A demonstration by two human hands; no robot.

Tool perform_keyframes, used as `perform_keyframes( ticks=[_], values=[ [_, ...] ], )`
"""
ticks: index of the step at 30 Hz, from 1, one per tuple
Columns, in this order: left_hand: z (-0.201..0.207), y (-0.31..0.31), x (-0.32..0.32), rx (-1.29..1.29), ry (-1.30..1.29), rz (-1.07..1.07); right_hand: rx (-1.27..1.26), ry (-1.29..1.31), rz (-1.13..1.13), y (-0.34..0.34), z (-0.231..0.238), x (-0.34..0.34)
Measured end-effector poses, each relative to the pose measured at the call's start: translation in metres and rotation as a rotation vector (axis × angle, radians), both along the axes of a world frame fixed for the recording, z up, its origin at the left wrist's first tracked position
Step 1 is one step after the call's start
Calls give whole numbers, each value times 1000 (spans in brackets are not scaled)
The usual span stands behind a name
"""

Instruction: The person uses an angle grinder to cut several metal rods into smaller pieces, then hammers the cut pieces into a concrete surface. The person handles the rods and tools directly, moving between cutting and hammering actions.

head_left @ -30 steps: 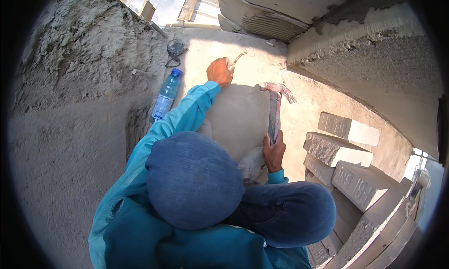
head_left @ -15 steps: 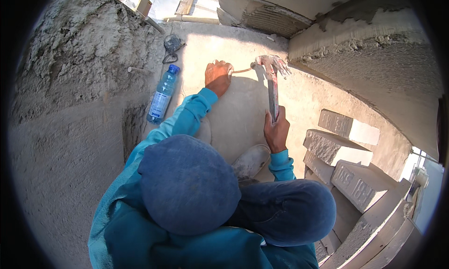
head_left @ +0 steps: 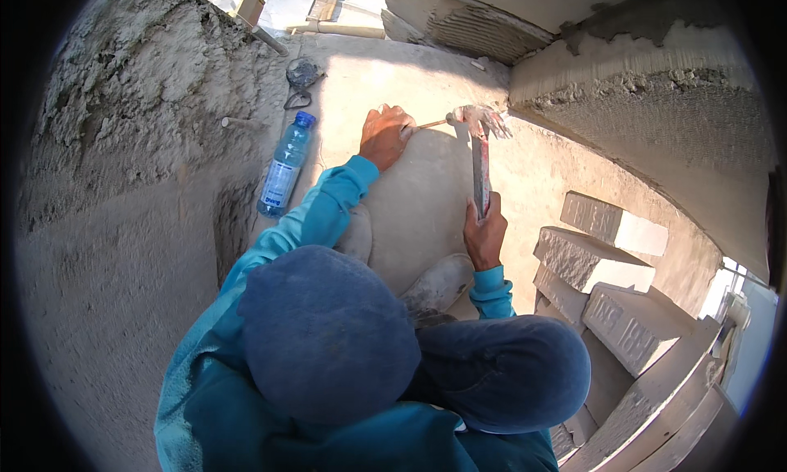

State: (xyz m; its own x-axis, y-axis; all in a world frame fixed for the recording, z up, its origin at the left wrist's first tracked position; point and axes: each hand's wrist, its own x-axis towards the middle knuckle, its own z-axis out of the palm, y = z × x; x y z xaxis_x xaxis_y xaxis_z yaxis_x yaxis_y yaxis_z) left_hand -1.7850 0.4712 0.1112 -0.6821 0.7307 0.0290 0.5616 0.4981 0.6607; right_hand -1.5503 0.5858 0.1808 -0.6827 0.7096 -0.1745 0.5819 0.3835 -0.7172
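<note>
While the left hand [head_left: 385,138] pinches a rod [head_left: 431,125] jutting rightward, the right hand [head_left: 485,236] grips a hammer [head_left: 481,164].

The hammer [head_left: 481,164] looks to be metal, its surface scuffed and blotched with pale and reddish stains. The thin rod [head_left: 433,124] looks like dull brown metal. Clear, glossy plastic makes up the bottle [head_left: 287,156], with a smooth blue plastic cap [head_left: 304,119]. The floor [head_left: 414,209] is matt, dusty and fairly smooth; the wall [head_left: 147,103] is coarse and crumbly above. Concrete-like blocks [head_left: 597,260] look matt and gritty. The sleeve [head_left: 320,205] is soft matt cloth, the trousers [head_left: 512,373] denim-like.
</note>
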Motion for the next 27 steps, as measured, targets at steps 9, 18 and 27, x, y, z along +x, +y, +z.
perform_keyframes(
  ticks=[9, 18, 27],
  values=[
    [-13, -1, 2, 99, 118, 23, 120, -130, 134, 4, -13, -11],
    [-13, -2, 2, 114, 253, 20, 93, 126, -13, 4, 36, -21],
    [-14, -1, 5, 68, 308, -12, 199, -346, 296, 14, -15, -4]
  ],
)
